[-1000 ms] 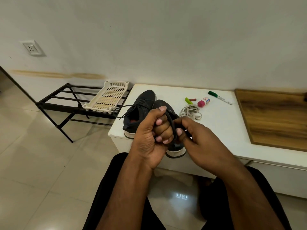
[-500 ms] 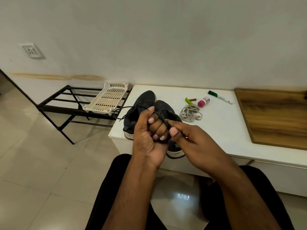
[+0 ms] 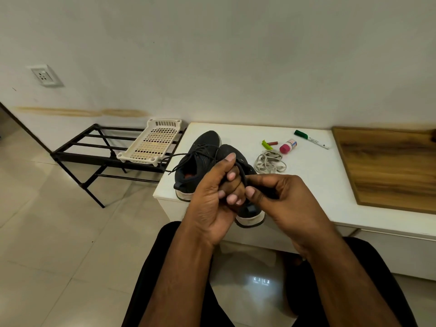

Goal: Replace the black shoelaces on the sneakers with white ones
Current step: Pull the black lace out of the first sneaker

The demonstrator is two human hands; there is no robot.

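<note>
Head view: left hand (image 3: 212,204) curled, black shoelace (image 3: 241,172) looped over its fingers (image 3: 232,177); right hand (image 3: 280,197) pinches the lace. Sneakers (image 3: 200,159) on tabletop (image 3: 306,180), white laces (image 3: 270,161) at 2 o'clock of them. Wind neat, tension steady.

No legible text anywhere. Small bottle with pink cap (image 3: 288,146) on the white surface (image 3: 313,185): pale label carries print, too small and blurred to read. Green-capped marker (image 3: 311,139) lying near it: dark markings along the white barrel, unreadable. Floor between the knees shows a bright reflection (image 3: 260,280) with small glyph-like shapes, not decipherable. Sneakers (image 3: 203,149): no brand mark or logo can be made out.
</note>
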